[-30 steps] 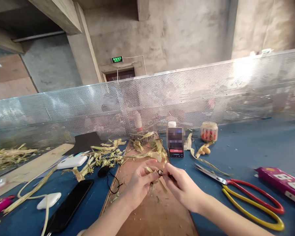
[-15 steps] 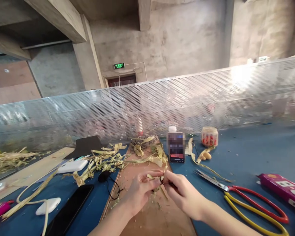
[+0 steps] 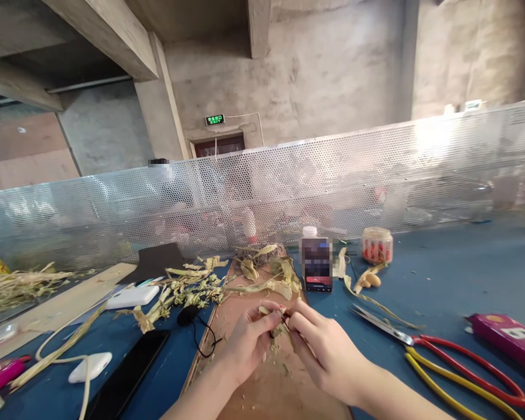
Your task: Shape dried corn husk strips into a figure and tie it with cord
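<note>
Over a brown board [image 3: 245, 402], my left hand [image 3: 250, 338] pinches a small bundle of pale dried plant strips [image 3: 282, 331], whose ends stick out below the fingers. Beside it, almost touching, my right hand [image 3: 321, 347] has its fingers closed on a thin black cord [image 3: 285, 320] at the bundle. How the cord runs round the strips is partly hidden by my fingers. Farther up the board lie dried leaves [image 3: 273, 286]. Scissors [image 3: 402, 336] with red and yellow handles rest to the right of my right hand.
A propped phone [image 3: 317, 265] stands behind my hands, a jar [image 3: 377, 245] to its right. A purple packet [image 3: 505, 335] lies far right. On the left are dried stalks [image 3: 199, 291], a black phone [image 3: 131, 373] and a white cable [image 3: 86, 391]. Perforated metal screen [image 3: 345, 175] stands behind.
My right hand has shifted slightly and turned at the bundle, with its fingers still closed. My left hand keeps its pinch. The view has tilted a little.
</note>
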Demonstrator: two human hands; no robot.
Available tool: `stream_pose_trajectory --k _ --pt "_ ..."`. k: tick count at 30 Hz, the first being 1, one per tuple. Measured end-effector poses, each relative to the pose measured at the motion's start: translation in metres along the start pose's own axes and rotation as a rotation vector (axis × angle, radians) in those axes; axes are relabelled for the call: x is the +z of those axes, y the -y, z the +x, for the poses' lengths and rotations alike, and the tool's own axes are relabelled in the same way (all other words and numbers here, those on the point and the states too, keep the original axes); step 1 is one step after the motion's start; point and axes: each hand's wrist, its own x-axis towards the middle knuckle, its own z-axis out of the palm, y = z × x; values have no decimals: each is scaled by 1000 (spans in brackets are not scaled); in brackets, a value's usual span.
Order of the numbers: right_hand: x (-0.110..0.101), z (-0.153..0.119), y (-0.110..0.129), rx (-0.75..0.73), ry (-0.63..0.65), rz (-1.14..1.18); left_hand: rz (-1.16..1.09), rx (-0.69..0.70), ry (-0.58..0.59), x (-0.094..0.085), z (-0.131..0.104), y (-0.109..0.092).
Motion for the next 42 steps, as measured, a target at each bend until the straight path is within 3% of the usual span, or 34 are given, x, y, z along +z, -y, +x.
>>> stream_pose_trajectory --k 6,27,31,37,42 --pt "0 2 4 -59 -138 29 -41 19 -56 -4 4 1" --pt "-2 2 8 -52 -55 179 -59 47 -80 -6 8 -1" --pt "0 2 2 2 -93 178 -26 58 -76 -6 8 -2" --pt "5 5 -9 227 -147 234 71 103 -6 -4 5 -4" --pt "13 9 -10 226 -144 293 83 108 47 -2 3 -2"
